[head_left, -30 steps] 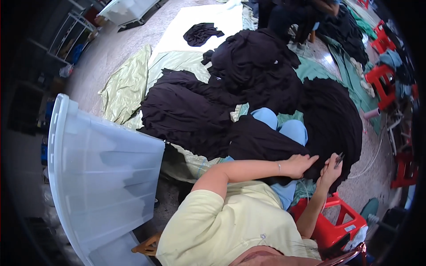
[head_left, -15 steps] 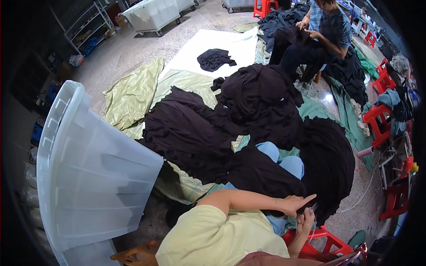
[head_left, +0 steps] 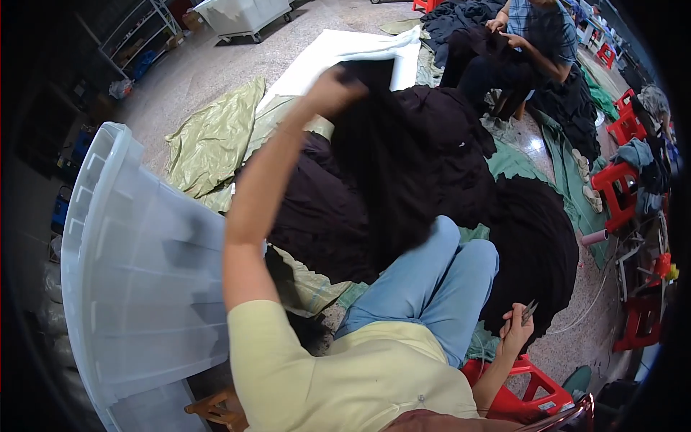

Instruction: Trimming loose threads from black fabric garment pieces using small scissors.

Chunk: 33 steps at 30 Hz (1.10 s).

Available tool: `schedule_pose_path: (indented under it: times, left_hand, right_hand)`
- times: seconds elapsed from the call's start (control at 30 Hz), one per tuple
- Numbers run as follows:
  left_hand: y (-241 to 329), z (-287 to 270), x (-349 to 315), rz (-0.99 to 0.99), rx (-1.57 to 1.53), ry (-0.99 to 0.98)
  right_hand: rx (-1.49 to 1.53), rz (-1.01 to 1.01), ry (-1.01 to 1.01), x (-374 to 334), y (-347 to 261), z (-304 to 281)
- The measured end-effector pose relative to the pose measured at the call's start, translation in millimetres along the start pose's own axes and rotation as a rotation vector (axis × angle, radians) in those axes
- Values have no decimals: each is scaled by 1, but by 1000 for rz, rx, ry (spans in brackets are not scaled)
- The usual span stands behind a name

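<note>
My left hand [head_left: 337,92] is raised over the dark piles, its fingers closed on a black garment [head_left: 381,165]. The garment hangs stretched out from the hand down toward my knees. Motion blurs the hand and cloth. Low at the right, my right hand [head_left: 515,333] is wrapped round small metal thread snips [head_left: 530,310], blades pointing up and outward. Dark cloth piles lie round my legs: a left heap [head_left: 309,209], a taller heap [head_left: 461,158] behind the garment, and a right heap [head_left: 536,245] beside my knee.
A large white plastic bin [head_left: 158,273] stands close at my left. Red stools [head_left: 615,194] line the right side. A co-worker [head_left: 536,50] sits at the upper right handling dark cloth. A white sheet [head_left: 309,65] and a yellowish sheet [head_left: 216,137] cover the floor ahead.
My left hand has swung from beside the snips up and forward to the left, lifting the black garment off my lap. My light-blue trousers now show. The right hand has shifted slightly right and up.
</note>
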<state>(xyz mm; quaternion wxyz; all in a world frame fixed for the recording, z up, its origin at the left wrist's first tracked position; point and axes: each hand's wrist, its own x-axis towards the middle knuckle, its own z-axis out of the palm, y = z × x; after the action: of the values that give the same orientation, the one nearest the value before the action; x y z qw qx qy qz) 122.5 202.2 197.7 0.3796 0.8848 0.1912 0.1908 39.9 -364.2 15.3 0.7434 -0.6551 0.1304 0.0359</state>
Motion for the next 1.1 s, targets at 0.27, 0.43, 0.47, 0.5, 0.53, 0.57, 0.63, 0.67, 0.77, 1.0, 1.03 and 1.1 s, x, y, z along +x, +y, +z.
schedule_pose_path:
  times: [0.27, 0.43, 0.47, 0.5, 0.53, 0.57, 0.63, 0.67, 0.77, 1.0, 1.03, 1.1]
  left_hand:
    - [-60, -279, 89, 285, -217, 560]
    - [-59, -243, 70, 324, -6, 709]
    - [-64, -222, 61, 335, 50, 711]
    - [-87, -220, 63, 211, 222, 735]
    - [-74, -165, 52, 128, 354, 752]
    - [-86, -147, 45, 45, 333, 690]
    - [-120, -95, 41, -51, 276, 618]
    - [-126, -61, 31, -42, 192, 623]
    - [-195, 21, 9, -6, 191, 530]
    - [-284, 243, -151, -428, 32, -127]
    - [-271, 256, -182, -331, -72, -155]
    - [-251, 256, -250, -230, 109, -92]
  right_hand:
    - [-115, 78, -35, 0, 26, 43]
    - [-173, 59, -53, 8, 30, 58]
    - [-212, 54, -54, 9, 32, 60]
    - [-242, 50, -71, 9, 34, 62]
    - [-258, 49, -32, 7, 34, 60]
    - [-287, 41, -58, 7, 35, 62]
    - [-317, 35, -79, 8, 40, 65]
    - [-345, 49, -63, 8, 43, 68]
    - [-379, 90, -96, 5, 48, 81]
    - [-426, 0, -172, 17, 73, 64]
    - [-438, 49, -149, 16, 64, 65]
    - [-458, 91, -139, 16, 57, 73]
